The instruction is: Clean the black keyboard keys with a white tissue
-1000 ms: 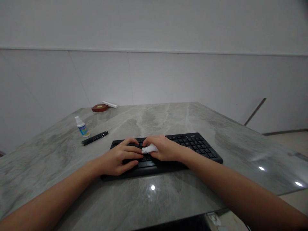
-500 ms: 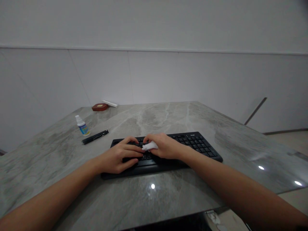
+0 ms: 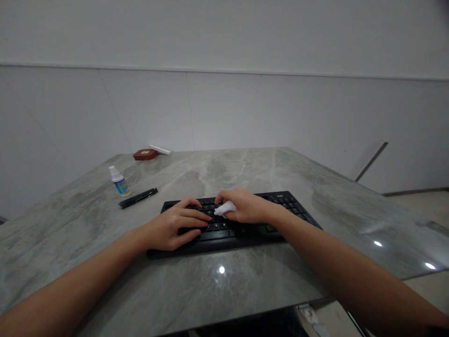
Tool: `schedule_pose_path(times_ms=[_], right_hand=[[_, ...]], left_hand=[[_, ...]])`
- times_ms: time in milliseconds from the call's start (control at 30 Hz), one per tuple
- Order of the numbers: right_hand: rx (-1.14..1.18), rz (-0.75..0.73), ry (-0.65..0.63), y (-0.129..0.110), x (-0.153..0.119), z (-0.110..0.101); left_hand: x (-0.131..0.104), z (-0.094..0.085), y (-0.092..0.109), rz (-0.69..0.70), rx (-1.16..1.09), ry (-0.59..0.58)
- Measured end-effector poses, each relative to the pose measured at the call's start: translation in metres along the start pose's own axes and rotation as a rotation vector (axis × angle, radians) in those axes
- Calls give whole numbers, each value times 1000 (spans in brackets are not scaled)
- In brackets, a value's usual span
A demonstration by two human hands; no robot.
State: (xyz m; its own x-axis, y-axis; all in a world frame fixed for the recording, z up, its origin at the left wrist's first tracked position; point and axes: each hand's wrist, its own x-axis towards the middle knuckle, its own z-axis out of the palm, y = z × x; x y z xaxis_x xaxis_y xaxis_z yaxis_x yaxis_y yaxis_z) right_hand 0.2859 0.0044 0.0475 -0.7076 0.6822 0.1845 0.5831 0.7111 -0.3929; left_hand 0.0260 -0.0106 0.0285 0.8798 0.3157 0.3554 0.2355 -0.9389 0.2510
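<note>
A black keyboard (image 3: pixel 224 238) lies at a slight slant on the grey marbled table. Resting on its left part is my left hand (image 3: pixel 173 228), palm down, fingers spread over the keys and holding nothing. My right hand (image 3: pixel 247 206) is over the middle of the keyboard, its fingers closed on a crumpled white wipe (image 3: pixel 225 208) that touches or nearly touches the keys. The keys under both palms are hidden.
On the table (image 3: pixel 224 290), a white spray bottle (image 3: pixel 119 181) with a blue label stands at the left, beside black pens or similar slim items (image 3: pixel 138 198). A red-brown case (image 3: pixel 145 154) and a white flat object (image 3: pixel 160 150) lie near the wall.
My right hand has moved a little right and away from me with the white wipe, uncovering some keys. My left hand stays on the keyboard.
</note>
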Motion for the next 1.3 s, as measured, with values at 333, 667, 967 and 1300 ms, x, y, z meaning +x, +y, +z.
schedule_pose_path(times_ms=[333,667,967,1300], right_hand=[[32,-31,13,4,2,6],[97,-111,14,4,4,12],[113,-145,42,7,8,19],[51,-179,43,4,10,20]], left_hand=[[0,0,0,-9,-7,1],[-1,1,0,-11,-9,-2],[3,1,0,-9,-5,3],[2,0,1,-7,-6,6]])
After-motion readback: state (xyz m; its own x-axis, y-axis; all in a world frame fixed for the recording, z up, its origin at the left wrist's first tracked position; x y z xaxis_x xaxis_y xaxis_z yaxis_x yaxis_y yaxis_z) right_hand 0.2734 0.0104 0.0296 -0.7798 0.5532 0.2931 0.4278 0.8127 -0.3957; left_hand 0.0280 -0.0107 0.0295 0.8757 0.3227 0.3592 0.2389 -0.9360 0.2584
